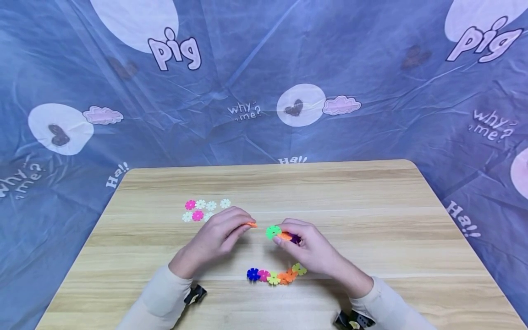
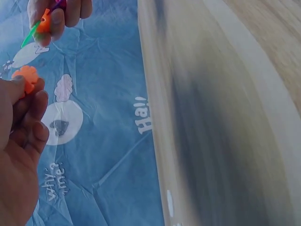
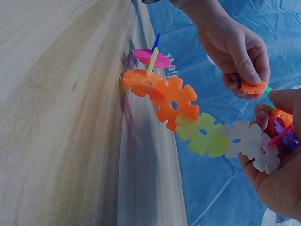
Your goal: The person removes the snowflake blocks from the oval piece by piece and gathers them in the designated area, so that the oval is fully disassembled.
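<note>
You face a blue printed cloth [image 1: 235,64] bearing the legible texts "pig" [image 1: 175,51], "why me?" [image 1: 245,111] and "Ha!!" [image 1: 293,160], each repeated.

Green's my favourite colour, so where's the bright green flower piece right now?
In the head view, the bright green piece pokes out from the right hand, on the side facing the left hand, beside an orange piece.

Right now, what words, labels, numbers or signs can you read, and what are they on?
"pig": twice, on the blue printed fabric backdrop.
"why me?": three times, same backdrop.
"Ha!!": three times, same backdrop.
Any marks on the boxy black wrist devices: too small to read.
</note>
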Action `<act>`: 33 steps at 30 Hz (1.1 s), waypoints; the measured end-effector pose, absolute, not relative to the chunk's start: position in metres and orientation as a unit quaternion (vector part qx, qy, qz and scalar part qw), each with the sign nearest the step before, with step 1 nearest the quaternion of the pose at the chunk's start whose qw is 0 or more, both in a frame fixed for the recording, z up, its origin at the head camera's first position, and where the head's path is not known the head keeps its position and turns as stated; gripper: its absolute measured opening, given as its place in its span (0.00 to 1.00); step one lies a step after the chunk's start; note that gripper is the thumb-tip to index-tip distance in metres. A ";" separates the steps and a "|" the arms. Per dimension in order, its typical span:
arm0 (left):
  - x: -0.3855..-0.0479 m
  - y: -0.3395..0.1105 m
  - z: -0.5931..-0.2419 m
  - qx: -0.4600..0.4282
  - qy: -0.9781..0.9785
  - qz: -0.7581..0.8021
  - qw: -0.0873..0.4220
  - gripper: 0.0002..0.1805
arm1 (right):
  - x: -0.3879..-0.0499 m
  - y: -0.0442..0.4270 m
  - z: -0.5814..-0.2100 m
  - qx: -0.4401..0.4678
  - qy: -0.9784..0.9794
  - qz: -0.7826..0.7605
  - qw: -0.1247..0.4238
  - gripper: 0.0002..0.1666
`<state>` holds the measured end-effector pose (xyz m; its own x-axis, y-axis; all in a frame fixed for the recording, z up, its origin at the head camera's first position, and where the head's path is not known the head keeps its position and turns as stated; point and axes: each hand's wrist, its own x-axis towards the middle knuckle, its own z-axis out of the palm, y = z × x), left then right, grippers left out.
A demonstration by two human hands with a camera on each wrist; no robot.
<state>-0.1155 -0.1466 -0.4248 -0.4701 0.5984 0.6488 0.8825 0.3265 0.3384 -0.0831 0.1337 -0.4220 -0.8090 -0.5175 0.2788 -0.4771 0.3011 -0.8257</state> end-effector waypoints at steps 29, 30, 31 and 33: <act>-0.129 -0.179 -0.435 -0.212 -0.934 -0.283 0.060 0.03 | -0.082 0.133 -0.423 -0.317 0.804 -0.503 0.018 0.09; -0.130 -0.180 -0.436 -0.206 -0.936 -0.281 0.057 0.03 | -0.082 0.133 -0.423 -0.317 0.804 -0.503 0.018 0.09; -0.131 -0.180 -0.437 -0.202 -0.938 -0.279 0.052 0.03 | -0.082 0.133 -0.423 -0.317 0.804 -0.503 0.018 0.09; -0.133 -0.182 -0.439 -0.193 -0.941 -0.273 0.043 0.04 | -0.082 0.133 -0.423 -0.317 0.804 -0.503 0.018 0.09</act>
